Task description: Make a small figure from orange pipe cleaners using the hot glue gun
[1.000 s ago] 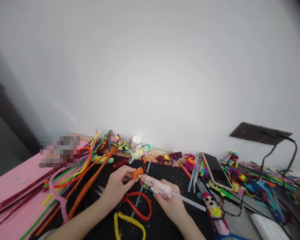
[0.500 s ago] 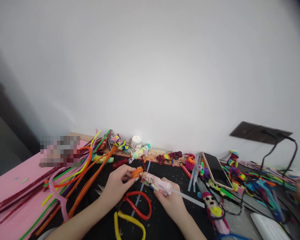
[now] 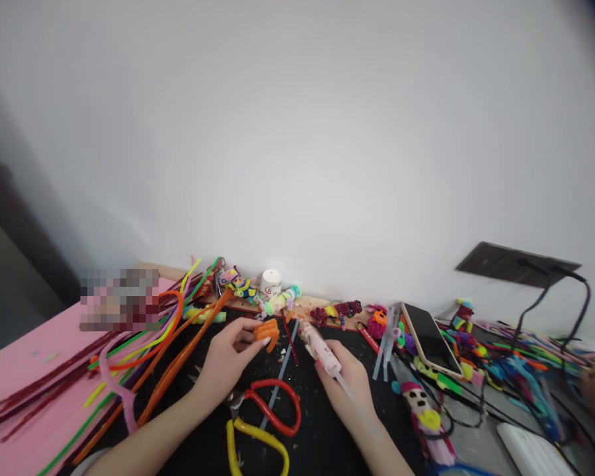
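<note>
Over the last half second, the glue gun [image 3: 323, 352] has swung clear of the orange pipe-cleaner piece [image 3: 266, 332]. Long orange pipe cleaners [image 3: 166, 377] lie at the left hand's [image 3: 231, 357] nine o'clock; its narrow grip pinches the orange pipe-cleaner piece at two o'clock. Scissors [image 3: 265, 384] rest at that piece's six o'clock. The right hand [image 3: 350, 383] is wrapped around the glue gun, nozzle towards eleven; a phone [image 3: 429, 337] lies at its two o'clock.

The glue gun [image 3: 321, 349] is between scissors [image 3: 258, 410] and phone [image 3: 430, 337]
</note>
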The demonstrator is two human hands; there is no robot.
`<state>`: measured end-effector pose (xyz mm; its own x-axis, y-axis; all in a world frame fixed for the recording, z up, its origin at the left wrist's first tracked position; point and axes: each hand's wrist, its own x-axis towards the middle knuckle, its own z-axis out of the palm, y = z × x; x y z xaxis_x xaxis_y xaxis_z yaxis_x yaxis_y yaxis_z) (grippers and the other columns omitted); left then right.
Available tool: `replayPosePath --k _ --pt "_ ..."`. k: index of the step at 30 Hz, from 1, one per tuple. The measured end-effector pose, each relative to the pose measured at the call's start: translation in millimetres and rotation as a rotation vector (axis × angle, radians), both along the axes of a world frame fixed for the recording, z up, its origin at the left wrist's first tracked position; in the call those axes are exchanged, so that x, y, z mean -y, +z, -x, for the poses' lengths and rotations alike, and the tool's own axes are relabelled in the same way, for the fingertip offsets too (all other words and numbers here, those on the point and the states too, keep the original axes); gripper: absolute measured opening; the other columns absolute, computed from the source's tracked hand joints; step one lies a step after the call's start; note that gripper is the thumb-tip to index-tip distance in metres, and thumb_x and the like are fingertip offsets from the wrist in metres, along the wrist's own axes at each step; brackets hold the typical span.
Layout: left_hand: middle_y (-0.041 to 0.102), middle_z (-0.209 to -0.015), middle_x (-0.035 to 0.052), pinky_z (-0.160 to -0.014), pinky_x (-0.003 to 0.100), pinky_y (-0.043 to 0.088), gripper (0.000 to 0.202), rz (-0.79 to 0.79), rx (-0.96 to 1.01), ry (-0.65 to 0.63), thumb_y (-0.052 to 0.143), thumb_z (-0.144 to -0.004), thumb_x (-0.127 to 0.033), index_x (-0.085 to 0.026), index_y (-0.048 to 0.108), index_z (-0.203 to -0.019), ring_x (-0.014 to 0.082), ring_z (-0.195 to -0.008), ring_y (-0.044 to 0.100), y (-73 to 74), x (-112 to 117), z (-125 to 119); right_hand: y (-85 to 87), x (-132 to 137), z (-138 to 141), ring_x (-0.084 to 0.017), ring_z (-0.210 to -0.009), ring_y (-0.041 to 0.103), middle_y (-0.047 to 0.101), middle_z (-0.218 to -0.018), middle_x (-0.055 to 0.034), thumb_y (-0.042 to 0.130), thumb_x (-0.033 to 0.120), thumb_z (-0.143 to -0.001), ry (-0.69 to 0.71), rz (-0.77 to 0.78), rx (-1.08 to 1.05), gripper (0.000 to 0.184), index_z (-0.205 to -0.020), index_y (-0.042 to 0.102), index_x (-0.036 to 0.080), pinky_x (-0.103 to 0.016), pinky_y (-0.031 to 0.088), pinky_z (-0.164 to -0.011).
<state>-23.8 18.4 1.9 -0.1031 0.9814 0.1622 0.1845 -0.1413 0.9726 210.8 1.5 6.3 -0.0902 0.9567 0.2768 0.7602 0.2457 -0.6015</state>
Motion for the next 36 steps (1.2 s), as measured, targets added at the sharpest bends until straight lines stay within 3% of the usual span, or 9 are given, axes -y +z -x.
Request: replayPosePath --k 3,8,15,19,22,26,29,32,36 --pt "0.070 -0.076 0.0031 -0.071 0.033 0.053 0.028 0.036 0.045 0.016 0.068 -0.072 -0.030 -0.016 0.061 -0.095 0.0209 -0.073 0.067 1.5 -3 3 -0.8 -2 -4 -0.024 -0.094 0.060 0.065 -0.104 -0.0068 0.050 0.016 -0.081 -0.030 -0.045 0.179 0.035 -0.115 0.056 0.020 -0.033 0.041 -0.080" --pt "0.071 -0.080 0.0041 -0.074 0.033 0.053 0.032 0.074 0.110 -0.020 0.069 -0.071 -0.029 -0.016 0.060 -0.098 0.0210 -0.076 0.068 0.5 -7 4 -6.7 -5 -8 -0.029 -0.096 0.056 0.065 -0.103 -0.0087 0.045 0.005 -0.078 -0.161 -0.025 0.433 0.046 -0.118 0.057 0.022 -0.044 0.033 -0.086" --pt "0.072 -0.082 0.0042 -0.075 0.033 0.054 0.036 0.096 0.186 -0.060 0.071 -0.070 -0.032 -0.016 0.059 -0.100 0.0216 -0.080 0.068 -1.7 -5 2 -22.1 -7 -12 -0.034 -0.104 0.052 0.063 -0.111 -0.0125 0.042 0.003 -0.074 -0.163 -0.044 0.448 0.055 -0.125 0.053 0.021 -0.055 0.029 -0.089" --pt "0.071 -0.082 0.0041 -0.077 0.033 0.055 0.035 0.097 0.236 -0.075 0.072 -0.069 -0.029 -0.016 0.059 -0.098 0.0211 -0.082 0.068 -1.6 -3 -1 -34.8 -10 -16 -0.036 -0.107 0.051 0.061 -0.116 -0.0141 0.043 -0.001 -0.063 -0.162 -0.104 0.399 0.070 -0.129 0.050 0.022 -0.055 0.033 -0.088" --pt "0.071 -0.084 0.0036 -0.078 0.033 0.055 0.034 0.091 0.278 -0.103 0.073 -0.068 -0.027 -0.016 0.057 -0.096 0.0200 -0.083 0.068 -0.6 -1 -6 -31.2 -10 -14 -0.037 -0.113 0.048 0.053 -0.129 -0.0137 0.044 -0.001 -0.060 -0.185 -0.203 0.297 0.074 -0.130 0.049 0.024 -0.055 0.035 -0.092" --pt "0.069 -0.085 0.0018 -0.077 0.029 0.054 0.029 0.092 0.332 -0.246 0.073 -0.070 -0.021 -0.018 0.056 -0.094 0.0174 -0.083 0.067 0.2 5 -11 -10.8 -1 -2 -0.032 -0.124 0.042 0.048 -0.132 -0.0126 0.050 0.011 -0.077 0.060 -0.317 0.057 0.059 -0.134 0.040 0.022 -0.052 0.035 -0.100" --pt "0.069 -0.085 0.0014 -0.074 0.026 0.052 0.028 0.140 0.330 -0.403 0.072 -0.071 -0.018 -0.018 0.055 -0.094 0.0165 -0.083 0.067 -0.9 12 -15 -1.5 8 8 -0.028 -0.120 0.047 0.052 -0.129 -0.0125 0.057 0.015 -0.079 0.260 -0.257 -0.068 0.056 -0.132 0.041 0.022 -0.045 0.041 -0.098" --pt "0.069 -0.087 0.0018 -0.071 0.025 0.050 0.029 0.183 0.337 -0.521 0.072 -0.071 -0.015 -0.018 0.054 -0.093 0.0165 -0.084 0.067 -2.7 16 -18 -1.5 12 13 -0.025 -0.107 0.056 0.061 -0.114 -0.0091 0.060 0.010 -0.077 0.320 -0.166 -0.152 0.051 -0.125 0.050 0.023 -0.040 0.047 -0.091" --pt "0.069 -0.087 0.0018 -0.068 0.024 0.048 0.030 0.198 0.338 -0.568 0.072 -0.071 -0.013 -0.018 0.052 -0.094 0.0156 -0.080 0.067 -2.6 18 -21 -3.9 13 16 -0.023 -0.095 0.060 0.065 -0.102 -0.0068 0.060 0.007 -0.076 0.351 -0.143 -0.217 0.042 -0.115 0.060 0.023 -0.036 0.050 -0.084"
